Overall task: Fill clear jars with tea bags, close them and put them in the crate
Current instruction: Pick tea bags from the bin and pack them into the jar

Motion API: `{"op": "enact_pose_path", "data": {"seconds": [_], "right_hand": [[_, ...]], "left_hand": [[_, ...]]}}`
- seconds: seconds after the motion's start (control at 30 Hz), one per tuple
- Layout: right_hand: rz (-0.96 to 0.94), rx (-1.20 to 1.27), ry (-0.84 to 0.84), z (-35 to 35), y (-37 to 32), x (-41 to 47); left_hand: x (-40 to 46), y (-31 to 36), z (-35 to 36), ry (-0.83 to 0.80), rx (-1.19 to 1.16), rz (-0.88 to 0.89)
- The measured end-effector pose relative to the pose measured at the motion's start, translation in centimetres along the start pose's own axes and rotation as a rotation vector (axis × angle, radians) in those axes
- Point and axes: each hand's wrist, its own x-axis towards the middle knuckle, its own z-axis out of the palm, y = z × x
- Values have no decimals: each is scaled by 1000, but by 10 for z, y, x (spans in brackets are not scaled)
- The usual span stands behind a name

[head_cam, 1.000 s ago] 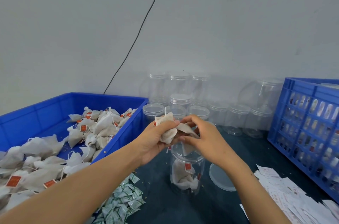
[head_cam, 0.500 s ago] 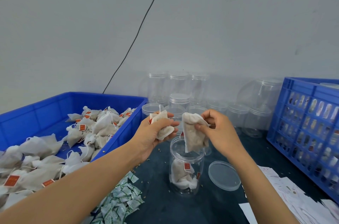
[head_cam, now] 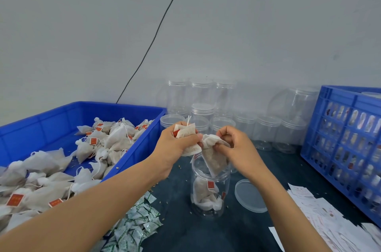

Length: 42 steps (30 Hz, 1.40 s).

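- Grey wall behind, dark bench (head_cam: 237, 233) below; the open clear jar (head_cam: 208, 190) stands between the forearms, partly filled, its lid (head_cam: 249, 196) lying just beside it.
- Right hand (head_cam: 237, 146) pinches a tea bag (head_cam: 214, 159) whose lower corner hangs at the jar's mouth; released off-centre, it could catch the rim and fall outside.
- Left hand (head_cam: 175, 142) clutches a bunch of spare bags (head_cam: 185, 132) above the jar; a loose grip could drop one.
- A forearm swing might tip the light jar.
- Blue crate (head_cam: 340, 128) waits at right.

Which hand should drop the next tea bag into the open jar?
The right hand: it pinches a tea bag hanging into the open jar. The left hand grips its bags beside it.
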Motion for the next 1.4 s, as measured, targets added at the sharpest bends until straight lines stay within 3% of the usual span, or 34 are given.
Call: {"op": "enact_pose_path", "data": {"seconds": [0.4, 0.57, 0.73, 0.87, 0.97, 1.17, 1.3, 1.4], "right_hand": [[18, 128, 177, 7, 0, 0], [24, 163, 68, 11, -1, -2], [-66, 71, -224, 6, 1, -5], [-149, 18, -187, 6, -1, -6], [-182, -203, -129, 1, 0, -3], [-211, -478, -175, 1, 1, -4], [-121, -396, -323, -1, -1, -5], [-88, -500, -391, -4, -3, -6]], "left_hand": [[0, -4, -2, -69, 87, 58], [1, -3, -1, -62, 71, 74], [1, -5, -1, -114, 114, 75], [-1, -6, -1, -141, 171, 65], [-1, -6, -1, -163, 167, 59], [-2, -4, 0, -201, 183, 23], [0, -3, -1, -146, 233, 25], [0, -5, -1, -63, 270, 46]]}}
